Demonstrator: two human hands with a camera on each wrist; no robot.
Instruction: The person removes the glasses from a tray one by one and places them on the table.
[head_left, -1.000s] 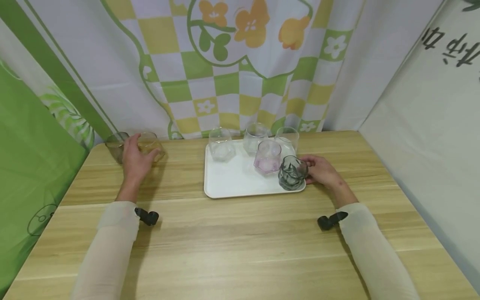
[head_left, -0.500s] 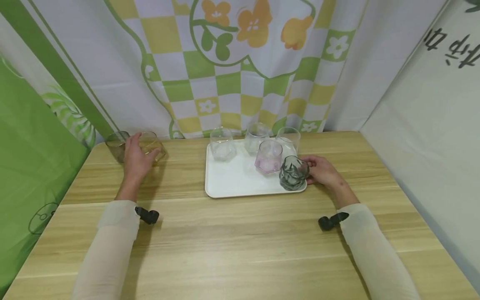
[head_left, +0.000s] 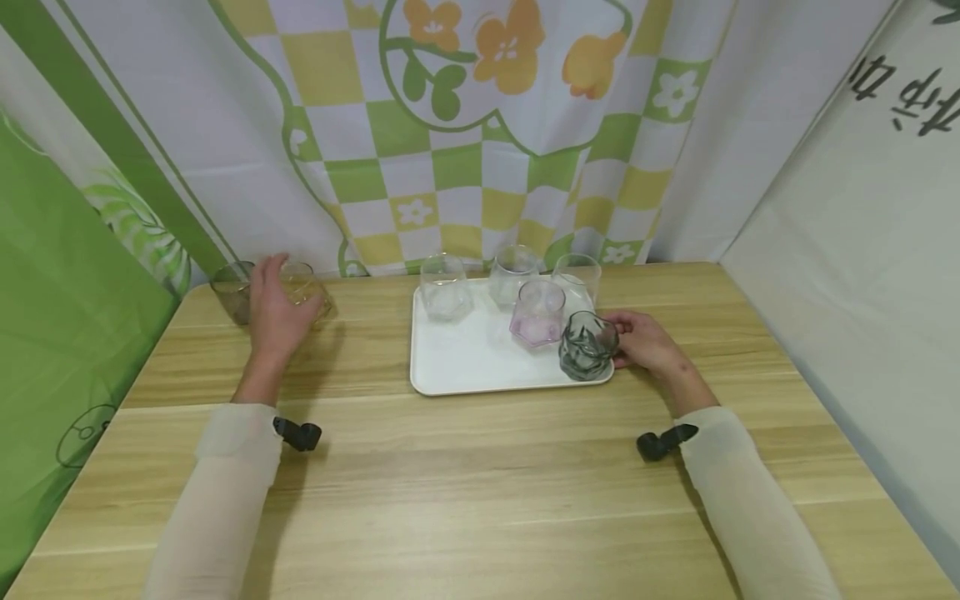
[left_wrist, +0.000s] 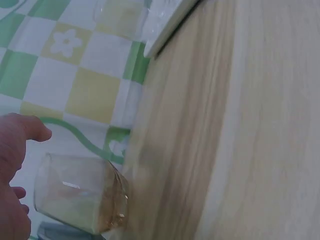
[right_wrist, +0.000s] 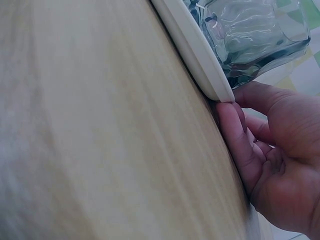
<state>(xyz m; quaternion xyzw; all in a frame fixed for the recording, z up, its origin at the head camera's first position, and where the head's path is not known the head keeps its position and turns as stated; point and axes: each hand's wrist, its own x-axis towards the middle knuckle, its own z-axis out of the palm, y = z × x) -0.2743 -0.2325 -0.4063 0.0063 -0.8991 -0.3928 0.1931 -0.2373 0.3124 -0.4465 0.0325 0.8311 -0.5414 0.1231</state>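
My left hand (head_left: 281, 312) is beside an amber-tinted glass (head_left: 305, 292) at the back left. In the left wrist view, its extended finger (left_wrist: 35, 128) stands apart from the amber glass (left_wrist: 75, 195), which rests on the table. A darker brownish glass (head_left: 234, 293) stands on the hand's other side, partly hidden. My right hand (head_left: 643, 342) pinches the white tray (head_left: 472, 362) at its front right corner, with digits above and below the rim (right_wrist: 220, 90) in the right wrist view. A grey wavy glass (head_left: 587, 354) stands on that corner, right beside the fingers.
The tray also holds a pink-tinted glass (head_left: 537, 321) and three clear ones: a left glass (head_left: 445, 292), a middle glass (head_left: 512, 279) and a right glass (head_left: 577, 275). A patterned curtain (head_left: 420, 183) hangs behind the wooden table (head_left: 480, 483).
My left hand has lifted slightly and shifted a little right, its fingers coming off the amber glass, which stays put. My right hand, the tray and its glasses keep their places.
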